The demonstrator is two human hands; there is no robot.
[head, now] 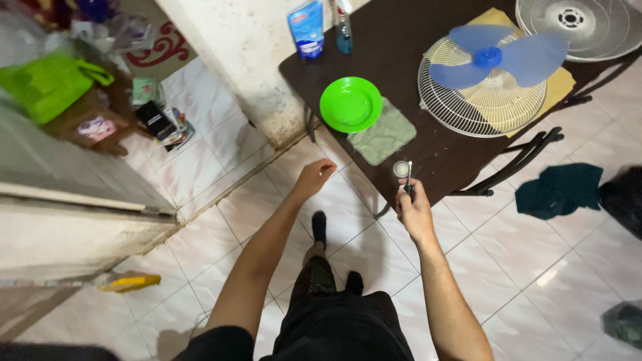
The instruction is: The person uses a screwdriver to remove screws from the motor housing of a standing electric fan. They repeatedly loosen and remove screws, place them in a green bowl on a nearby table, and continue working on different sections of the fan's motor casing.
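Observation:
My right hand [414,208] grips a thin screwdriver [408,176] that points up toward the edge of a dark table [394,53]. Its tip is beside a small round cap [400,168] lying near the table's edge. My left hand [315,176] hangs in the air off the table's near corner, fingers loosely curled and holding nothing. On the table lie a green plate [350,103], a grey-green cloth [384,134] and a white fan grille [471,100] with a blue fan blade [491,57] on top.
A second white fan grille [588,23] lies at the table's far right, over a yellow cloth [560,83]. A blue pouch [306,28] and a spray bottle [344,30] stand by the wall. A dark teal cloth [558,189] lies on the tiled floor; a green bag [47,83] is left.

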